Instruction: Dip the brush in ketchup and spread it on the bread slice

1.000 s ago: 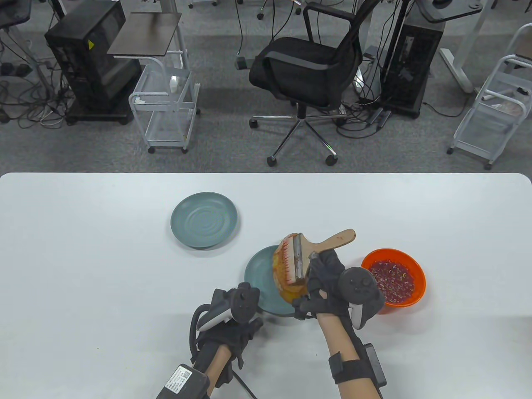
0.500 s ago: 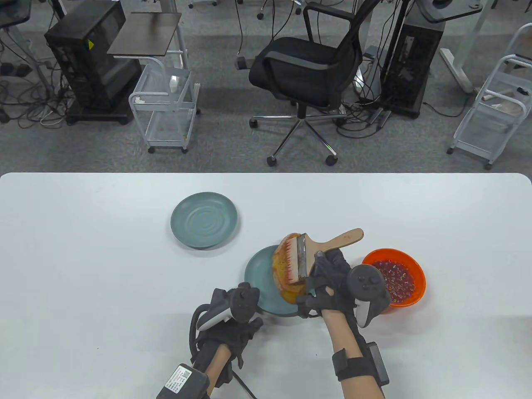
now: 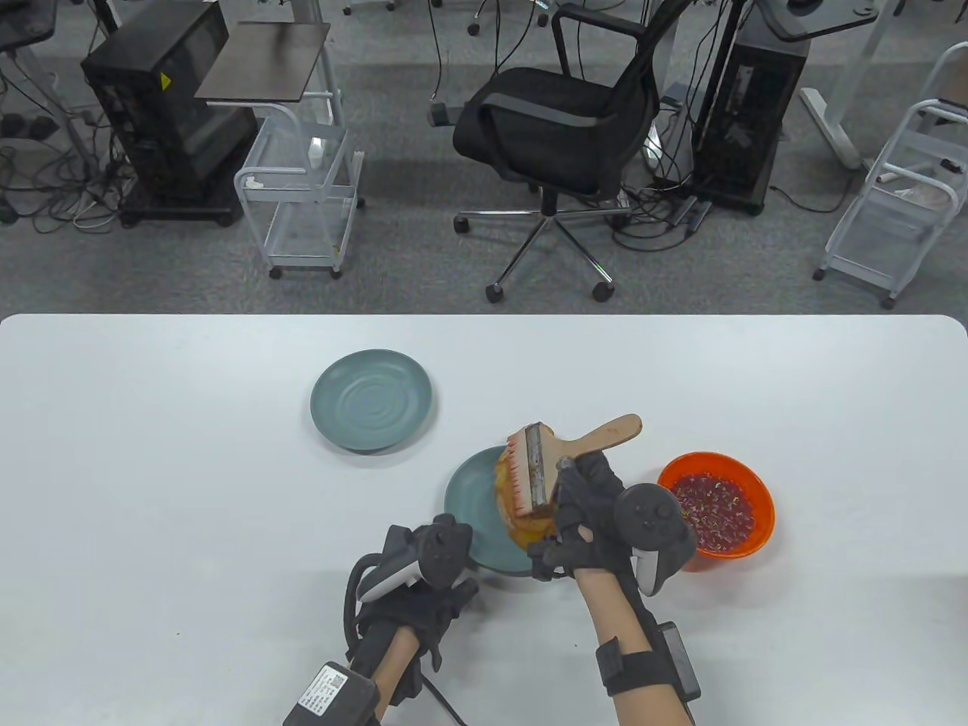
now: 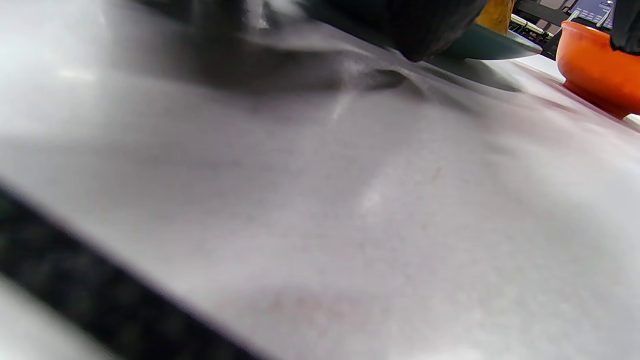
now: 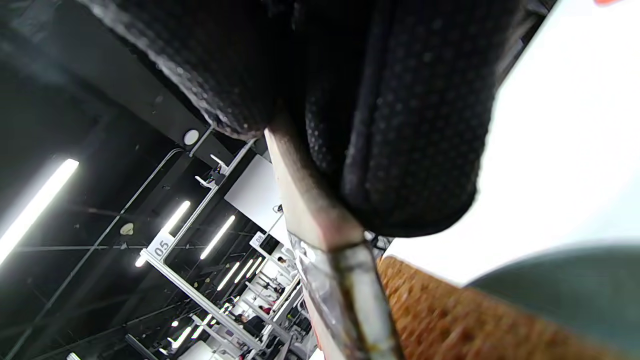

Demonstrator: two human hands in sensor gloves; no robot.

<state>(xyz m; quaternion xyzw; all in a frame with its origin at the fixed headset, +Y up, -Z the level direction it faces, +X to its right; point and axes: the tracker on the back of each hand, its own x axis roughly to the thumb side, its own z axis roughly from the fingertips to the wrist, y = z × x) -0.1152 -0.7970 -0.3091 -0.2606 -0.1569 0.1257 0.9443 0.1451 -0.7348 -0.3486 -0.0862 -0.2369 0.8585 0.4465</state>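
A wide brush [image 3: 538,469] with a wooden handle lies tilted over an orange-stained bread slice [image 3: 524,531] on a teal plate [image 3: 470,505]. Its red-tipped bristles [image 3: 516,473] touch the slice's left part. My right hand [image 3: 576,484] grips the handle near the metal band. In the right wrist view the gloved fingers [image 5: 400,125] wrap the brush [image 5: 345,285] above the bread [image 5: 450,310]. An orange bowl of ketchup [image 3: 715,511] stands to the right. My left hand [image 3: 446,582] rests on the table at the plate's near left edge; its fingers are hidden under the tracker.
A second, empty teal plate [image 3: 371,400] sits at the back left. The left wrist view is blurred, showing the table top, the plate's edge [image 4: 480,46] and the orange bowl [image 4: 595,65]. An office chair [image 3: 556,121] stands beyond the table's far edge.
My right hand swept the brush a little to the right across the bread, then back to the left. The left hand has not moved.
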